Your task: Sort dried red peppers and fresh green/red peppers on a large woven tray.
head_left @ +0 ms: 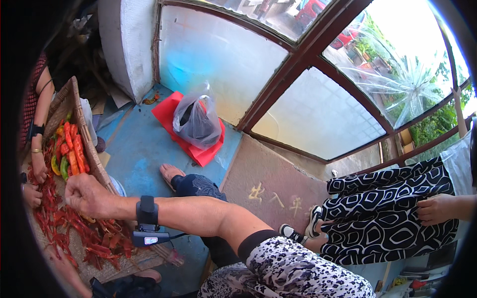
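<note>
A large woven basket tray [97,164] at the left holds whole red, orange and green peppers [72,144] at its far end. Torn or split red pepper pieces [102,246] cover much of the rest. Over the tray's near side, my right hand [89,196] is closed with its fingers curled, above the whole peppers' lower end; what it holds, if anything, is hidden. My left hand [64,268] shows at the lower left rim, low over the pepper pieces, its fingers blurred and partly cut off by the dark edge.
Across the tray, another person's hands [39,166] work among the peppers. A clear plastic bag [198,121] sits on a red sheet [166,111] on the blue floor. At the right stands a person in a black-and-white patterned skirt [392,213]. Framed window panes [318,109] line the far side.
</note>
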Tool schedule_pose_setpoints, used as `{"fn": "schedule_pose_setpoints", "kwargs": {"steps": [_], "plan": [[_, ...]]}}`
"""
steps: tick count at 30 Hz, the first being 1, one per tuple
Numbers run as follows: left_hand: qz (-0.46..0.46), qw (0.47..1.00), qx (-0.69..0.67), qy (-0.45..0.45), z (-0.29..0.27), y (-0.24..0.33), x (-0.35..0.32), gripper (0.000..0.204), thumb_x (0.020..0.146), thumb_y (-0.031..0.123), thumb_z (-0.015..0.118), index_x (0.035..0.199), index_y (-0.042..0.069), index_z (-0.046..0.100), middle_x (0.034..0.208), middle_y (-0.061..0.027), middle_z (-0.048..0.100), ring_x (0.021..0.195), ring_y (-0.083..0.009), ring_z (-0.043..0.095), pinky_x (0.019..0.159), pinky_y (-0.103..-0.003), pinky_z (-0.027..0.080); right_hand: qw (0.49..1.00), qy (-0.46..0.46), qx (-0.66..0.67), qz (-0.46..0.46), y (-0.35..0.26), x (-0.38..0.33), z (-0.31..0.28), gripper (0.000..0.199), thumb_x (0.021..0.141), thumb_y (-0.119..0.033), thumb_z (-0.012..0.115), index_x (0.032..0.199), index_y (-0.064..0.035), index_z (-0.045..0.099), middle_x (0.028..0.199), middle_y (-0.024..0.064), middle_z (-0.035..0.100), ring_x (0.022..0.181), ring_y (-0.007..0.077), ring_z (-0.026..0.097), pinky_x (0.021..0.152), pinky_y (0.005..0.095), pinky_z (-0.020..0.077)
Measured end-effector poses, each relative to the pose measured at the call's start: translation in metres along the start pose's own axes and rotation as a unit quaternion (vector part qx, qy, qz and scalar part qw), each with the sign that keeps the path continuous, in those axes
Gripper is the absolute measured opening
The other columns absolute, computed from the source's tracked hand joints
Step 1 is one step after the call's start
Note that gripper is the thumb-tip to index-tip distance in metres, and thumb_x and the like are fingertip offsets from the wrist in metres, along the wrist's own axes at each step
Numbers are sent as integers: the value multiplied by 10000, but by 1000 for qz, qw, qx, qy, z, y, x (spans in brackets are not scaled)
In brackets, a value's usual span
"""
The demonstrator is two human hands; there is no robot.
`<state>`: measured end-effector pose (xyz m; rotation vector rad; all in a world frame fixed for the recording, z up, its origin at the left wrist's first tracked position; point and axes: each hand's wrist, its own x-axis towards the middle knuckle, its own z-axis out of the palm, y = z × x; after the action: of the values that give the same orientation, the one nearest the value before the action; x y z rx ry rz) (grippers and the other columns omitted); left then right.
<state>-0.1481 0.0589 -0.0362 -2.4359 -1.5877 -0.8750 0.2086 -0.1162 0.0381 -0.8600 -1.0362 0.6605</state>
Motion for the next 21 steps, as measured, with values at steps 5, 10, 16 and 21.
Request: {"fn": "schedule_pose_setpoints", "kwargs": {"steps": [5,10,16,21], "plan": [[-33,941,-183,-283,-10,151,-34,472,954,310,458,1309,-1,446,1271,-197,498,1027,-291,534,891,-350,397,999,-21,0,-27,10,-2,-1,47,712,0,579,675,23,561,579,85,525,547,149,510,496,302,410],[-41,939,-221,-261,2,156,-25,384,940,238,512,1216,-30,504,1126,-135,574,989,-186,537,868,-312,410,997,-31,-54,-33,1,2,4,32,673,16,571,643,28,576,577,145,568,550,228,596,510,341,457],[-63,942,-198,-265,-3,143,-13,359,943,237,520,1198,-16,534,1168,-85,580,1077,-175,528,942,-288,386,990,-15,-133,-40,13,6,8,54,634,-11,575,612,14,618,603,193,595,581,328,618,543,381,494],[-78,932,-308,-175,-14,142,-17,318,958,206,497,1199,3,538,1166,-62,570,1078,-146,510,954,-267,367,987,-29,-158,-14,13,8,10,64,625,-27,579,600,-7,635,608,190,600,591,341,615,565,391,507]]}}
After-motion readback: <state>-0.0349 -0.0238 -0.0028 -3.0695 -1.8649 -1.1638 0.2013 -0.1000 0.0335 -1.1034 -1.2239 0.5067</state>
